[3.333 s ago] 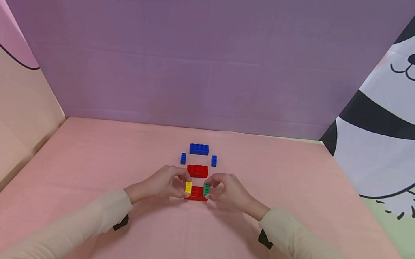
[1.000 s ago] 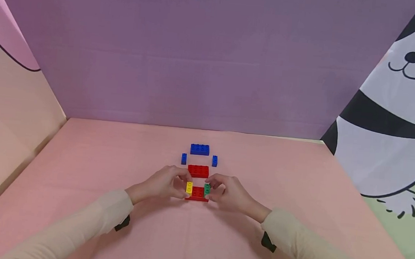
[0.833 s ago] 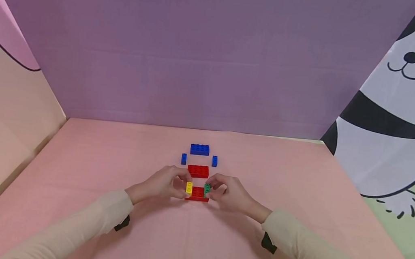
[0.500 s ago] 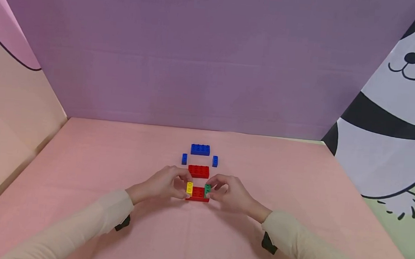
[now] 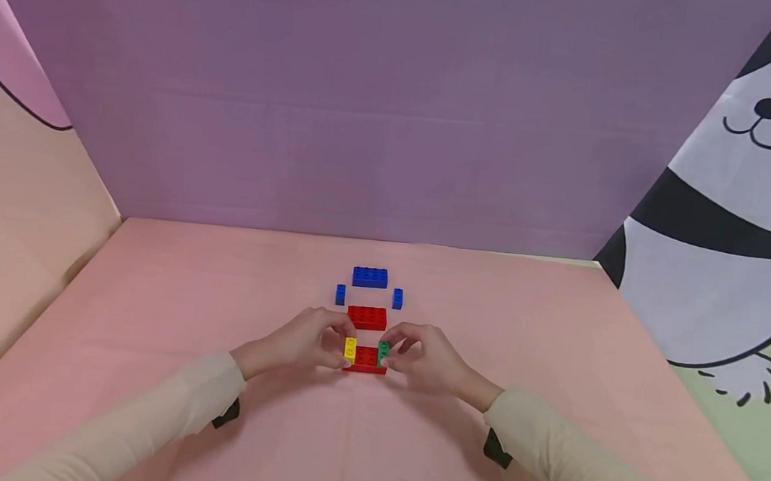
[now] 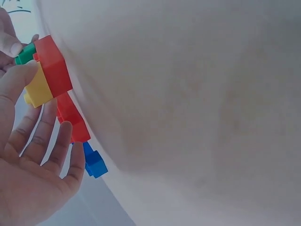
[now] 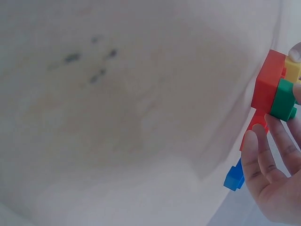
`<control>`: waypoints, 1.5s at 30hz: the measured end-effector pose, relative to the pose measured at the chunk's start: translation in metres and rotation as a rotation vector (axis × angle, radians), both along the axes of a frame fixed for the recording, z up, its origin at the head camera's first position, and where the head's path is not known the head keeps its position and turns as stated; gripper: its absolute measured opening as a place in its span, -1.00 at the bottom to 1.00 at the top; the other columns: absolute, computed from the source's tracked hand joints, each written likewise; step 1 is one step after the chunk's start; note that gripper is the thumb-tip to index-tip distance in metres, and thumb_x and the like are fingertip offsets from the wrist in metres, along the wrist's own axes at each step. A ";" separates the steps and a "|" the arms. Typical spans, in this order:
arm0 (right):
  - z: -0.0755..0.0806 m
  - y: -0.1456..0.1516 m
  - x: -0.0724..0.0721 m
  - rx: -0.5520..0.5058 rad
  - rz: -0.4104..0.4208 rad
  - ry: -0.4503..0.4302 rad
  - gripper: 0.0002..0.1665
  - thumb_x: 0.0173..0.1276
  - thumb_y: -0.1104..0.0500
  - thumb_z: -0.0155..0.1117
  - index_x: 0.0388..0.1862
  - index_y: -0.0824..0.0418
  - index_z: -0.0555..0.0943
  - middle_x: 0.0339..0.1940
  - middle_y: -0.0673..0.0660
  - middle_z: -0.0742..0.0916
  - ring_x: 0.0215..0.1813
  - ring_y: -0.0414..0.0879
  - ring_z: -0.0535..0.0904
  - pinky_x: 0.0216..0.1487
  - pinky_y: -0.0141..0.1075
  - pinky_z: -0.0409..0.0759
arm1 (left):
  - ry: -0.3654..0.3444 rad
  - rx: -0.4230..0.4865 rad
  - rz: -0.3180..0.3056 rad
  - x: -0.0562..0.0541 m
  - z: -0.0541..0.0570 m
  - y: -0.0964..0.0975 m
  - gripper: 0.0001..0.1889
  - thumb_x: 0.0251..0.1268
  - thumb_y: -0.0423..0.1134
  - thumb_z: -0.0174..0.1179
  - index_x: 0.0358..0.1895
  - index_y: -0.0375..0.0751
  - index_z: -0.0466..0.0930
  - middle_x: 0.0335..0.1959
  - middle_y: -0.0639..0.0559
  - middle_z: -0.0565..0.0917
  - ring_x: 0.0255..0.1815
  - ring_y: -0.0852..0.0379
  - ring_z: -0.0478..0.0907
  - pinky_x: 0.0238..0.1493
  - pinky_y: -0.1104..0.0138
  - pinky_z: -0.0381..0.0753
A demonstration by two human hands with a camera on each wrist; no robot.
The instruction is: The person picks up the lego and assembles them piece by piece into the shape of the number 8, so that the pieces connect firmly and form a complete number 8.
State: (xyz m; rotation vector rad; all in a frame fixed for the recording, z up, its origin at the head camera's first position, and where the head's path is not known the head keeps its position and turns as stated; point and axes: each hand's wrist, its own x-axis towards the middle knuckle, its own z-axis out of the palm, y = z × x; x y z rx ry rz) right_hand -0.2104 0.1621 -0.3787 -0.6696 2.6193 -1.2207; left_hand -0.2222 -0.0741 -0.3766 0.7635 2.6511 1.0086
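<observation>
My left hand (image 5: 306, 338) pinches a small yellow toy building brick (image 5: 350, 349) between thumb and fingers. That brick sits on the left end of a larger red brick (image 5: 366, 357) lying on the table. On the red brick's right end is a small green brick (image 5: 383, 352), pinched by my right hand (image 5: 427, 355). In the left wrist view the yellow brick (image 6: 39, 87) is flush against the studded side of the red brick (image 6: 55, 67). The right wrist view shows the green brick (image 7: 283, 100) against it likewise, with the thumb on its near side.
Just behind the hands lies a second red brick (image 5: 367, 318). Farther back are two small blue bricks, one on the left (image 5: 340, 294) and one on the right (image 5: 397, 299), then a larger blue brick (image 5: 370, 277). A pink cloth (image 5: 220, 273) covers the table, with a purple backdrop (image 5: 381, 119) behind.
</observation>
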 end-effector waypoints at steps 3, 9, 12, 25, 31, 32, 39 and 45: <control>-0.001 0.000 -0.001 -0.003 0.005 0.000 -0.70 0.10 0.16 0.38 -0.15 0.07 0.59 -0.21 -0.02 0.68 -0.13 -0.06 0.53 -0.24 -0.41 0.58 | -0.009 0.000 -0.006 -0.001 0.000 0.000 -0.64 -0.10 -0.23 0.41 -0.17 0.03 0.53 -0.23 0.18 0.56 -0.06 0.09 0.44 0.01 0.20 0.52; -0.002 0.001 -0.001 -0.007 0.006 -0.002 -0.69 0.10 0.16 0.37 -0.14 0.08 0.59 -0.21 -0.01 0.68 -0.13 -0.05 0.54 -0.25 -0.43 0.57 | -0.024 0.020 -0.018 -0.002 -0.003 0.001 -0.64 -0.08 -0.25 0.40 -0.16 0.00 0.51 -0.21 0.15 0.56 -0.08 0.11 0.45 -0.03 0.28 0.56; -0.002 0.001 -0.001 -0.010 0.001 0.000 -0.69 0.10 0.17 0.37 -0.14 0.09 0.59 -0.20 0.00 0.69 -0.13 -0.04 0.54 -0.26 -0.43 0.57 | -0.037 0.028 -0.029 -0.002 -0.002 0.000 -0.64 -0.06 -0.26 0.39 -0.15 -0.02 0.50 -0.21 0.13 0.56 -0.08 0.10 0.45 -0.04 0.29 0.57; -0.006 0.000 -0.002 -0.013 -0.014 0.002 -0.67 0.09 0.18 0.38 -0.12 0.10 0.59 -0.19 0.01 0.69 -0.15 -0.06 0.55 -0.26 -0.44 0.57 | -0.071 0.009 -0.085 -0.012 0.007 -0.007 -0.58 -0.05 -0.13 0.38 -0.08 -0.09 0.48 -0.15 0.08 0.58 -0.01 0.08 0.48 0.05 0.17 0.52; -0.008 0.000 -0.003 -0.016 -0.012 -0.002 -0.66 0.09 0.19 0.38 -0.11 0.10 0.59 -0.19 0.01 0.69 -0.15 -0.07 0.55 -0.26 -0.43 0.57 | -0.016 0.031 -0.077 -0.020 0.015 -0.003 -0.55 0.00 -0.08 0.34 -0.04 -0.17 0.48 -0.10 -0.04 0.60 0.03 0.01 0.47 0.09 0.03 0.43; -0.008 0.000 -0.003 -0.016 -0.009 -0.003 -0.66 0.09 0.18 0.38 -0.11 0.11 0.59 -0.19 0.01 0.69 -0.15 -0.07 0.55 -0.26 -0.42 0.57 | 0.001 0.034 -0.075 -0.021 0.016 -0.003 -0.55 0.01 -0.08 0.34 -0.04 -0.18 0.48 -0.10 -0.04 0.60 0.03 -0.01 0.47 0.10 0.02 0.42; -0.009 0.000 -0.003 -0.012 -0.002 -0.008 -0.66 0.10 0.16 0.37 -0.09 0.10 0.58 -0.17 0.01 0.69 -0.15 -0.08 0.54 -0.22 -0.41 0.56 | 0.080 0.055 -0.016 -0.031 0.015 -0.001 -0.58 0.06 -0.12 0.31 -0.02 -0.17 0.45 -0.06 -0.05 0.57 0.05 -0.04 0.47 0.10 0.07 0.44; -0.009 -0.002 -0.002 -0.008 -0.024 -0.024 -0.65 0.09 0.17 0.38 -0.09 0.09 0.58 -0.17 0.00 0.68 -0.14 -0.08 0.53 -0.21 -0.40 0.56 | 0.079 0.083 0.042 -0.035 0.012 0.000 -0.56 0.07 -0.18 0.30 0.02 -0.22 0.43 0.01 -0.11 0.55 0.08 -0.06 0.44 0.12 0.10 0.45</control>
